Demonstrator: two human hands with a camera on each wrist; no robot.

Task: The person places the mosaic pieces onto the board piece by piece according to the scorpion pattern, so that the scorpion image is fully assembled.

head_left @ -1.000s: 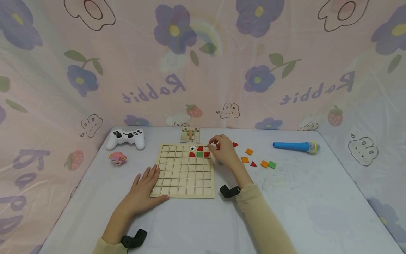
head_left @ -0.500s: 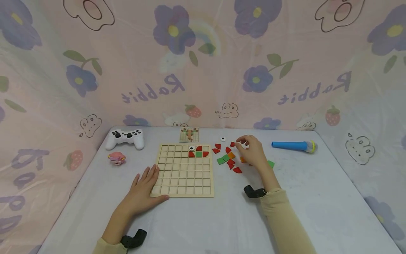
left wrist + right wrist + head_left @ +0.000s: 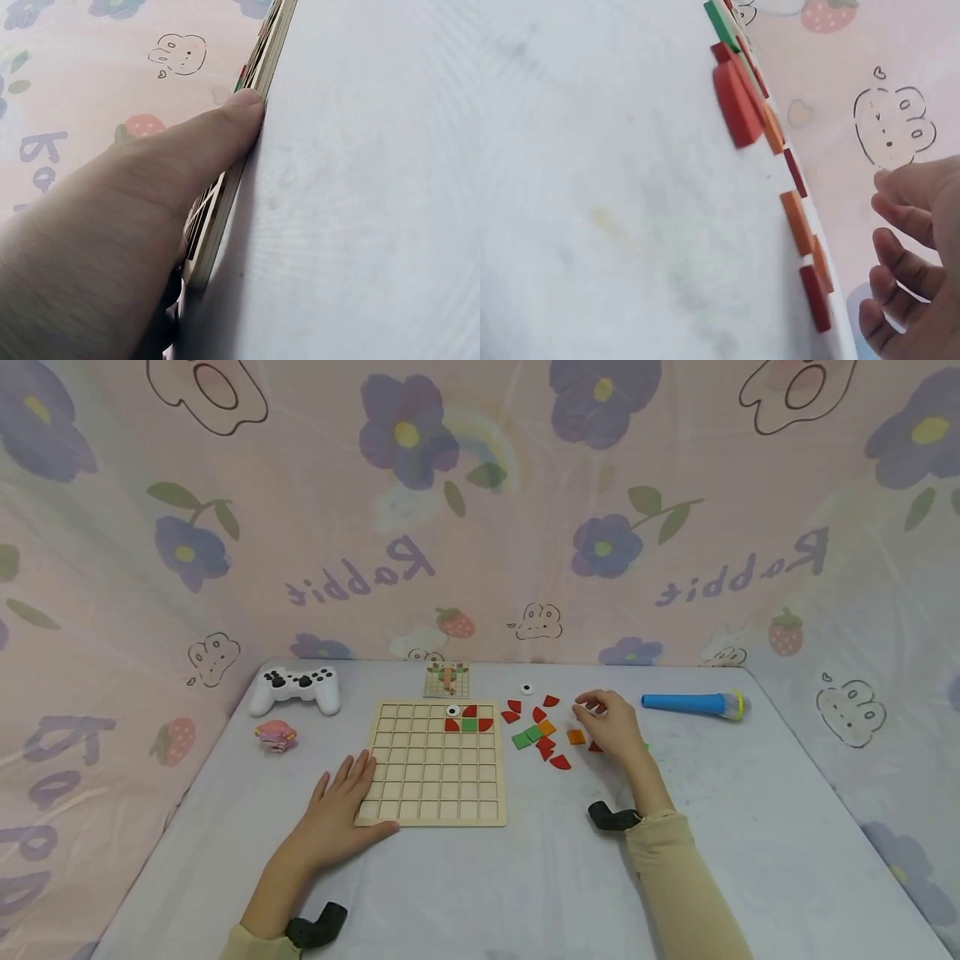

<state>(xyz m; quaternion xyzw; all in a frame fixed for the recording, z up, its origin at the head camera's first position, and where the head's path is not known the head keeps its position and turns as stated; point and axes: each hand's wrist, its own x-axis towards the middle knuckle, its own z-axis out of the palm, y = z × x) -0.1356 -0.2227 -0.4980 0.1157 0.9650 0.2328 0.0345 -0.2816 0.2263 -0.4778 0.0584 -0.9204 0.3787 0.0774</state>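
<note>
A wooden grid board (image 3: 438, 768) lies in the middle of the table in the head view. Its upper right cells bear a white eye tile (image 3: 453, 711), a green square tile (image 3: 469, 725) and several red quarter-round tiles. My left hand (image 3: 337, 822) rests along the board's left edge with fingers spread; its thumb (image 3: 244, 101) touches the near edge in the left wrist view. Over the loose tiles at the right hovers my right hand (image 3: 611, 727), fingers loosely bent and nothing visible between them. Below it lie an orange square tile (image 3: 576, 737) and a partly hidden red tile (image 3: 595, 747).
Several red, green and orange tiles lie right of the board, with another eye tile (image 3: 527, 689) behind them. A pattern card (image 3: 447, 680) stands beyond the board. A white game controller (image 3: 295, 687) and a pink figurine (image 3: 276, 735) sit left, a blue microphone (image 3: 693, 703) right.
My right hand has left the board's upper right corner and moved right over the loose tiles, uncovering several of them. My left hand has stayed in place.
</note>
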